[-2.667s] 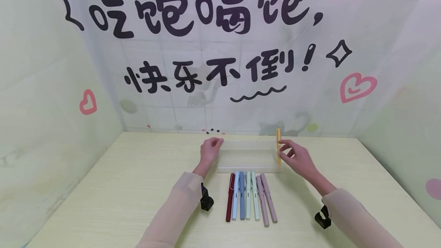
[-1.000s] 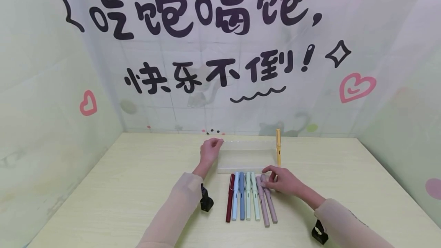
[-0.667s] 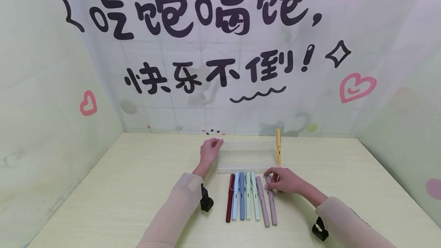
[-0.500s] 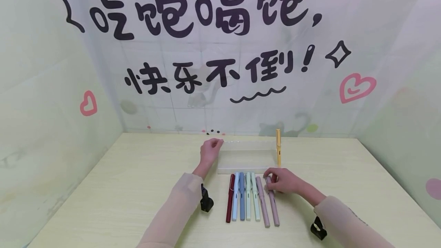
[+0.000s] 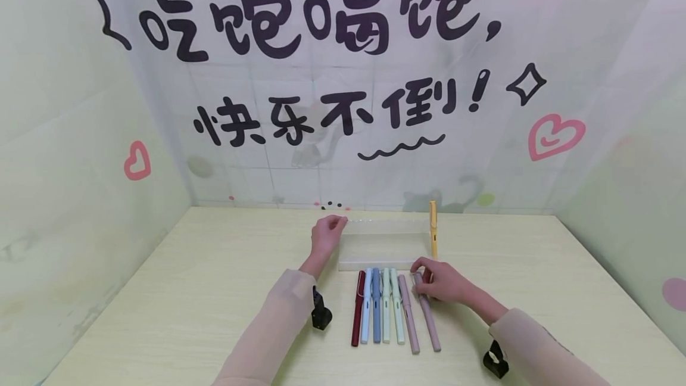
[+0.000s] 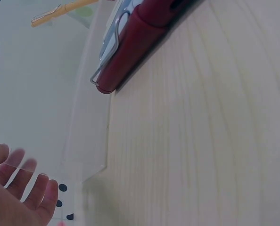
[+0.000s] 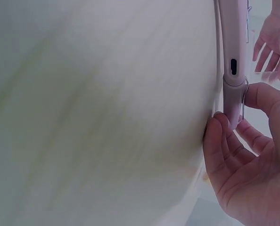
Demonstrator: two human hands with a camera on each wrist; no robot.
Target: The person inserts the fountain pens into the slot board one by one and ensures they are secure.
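Note:
My left hand [image 5: 327, 236] pinches the left end of a clear plastic stand [image 5: 383, 265]; in the left wrist view its fingers [image 6: 21, 182] show through the clear panel. My right hand [image 5: 443, 282] pinches the cap end of a light purple pen [image 5: 430, 323] between thumb and fingers. That cap, with its wire clip, shows close up in the right wrist view, where the purple pen [image 7: 234, 42] runs upward from the fingertips. A second purple pen [image 5: 409, 314] lies just left of it. At the stand's right end a yellow pen [image 5: 433, 228] stands upright.
Left of the purple pens, a row lies on the table [image 5: 214, 314]: two pale green pens [image 5: 398, 314], a blue pen [image 5: 377, 314], a light blue pen [image 5: 366, 314] and a dark red pen [image 5: 356, 317]. Behind the stand rises a printed backdrop [image 5: 241, 183].
My right hand has left the upright yellow pen and come down to the rightmost purple pen. That pen's lower end has swung right, apart from its neighbour. The left hand stays put.

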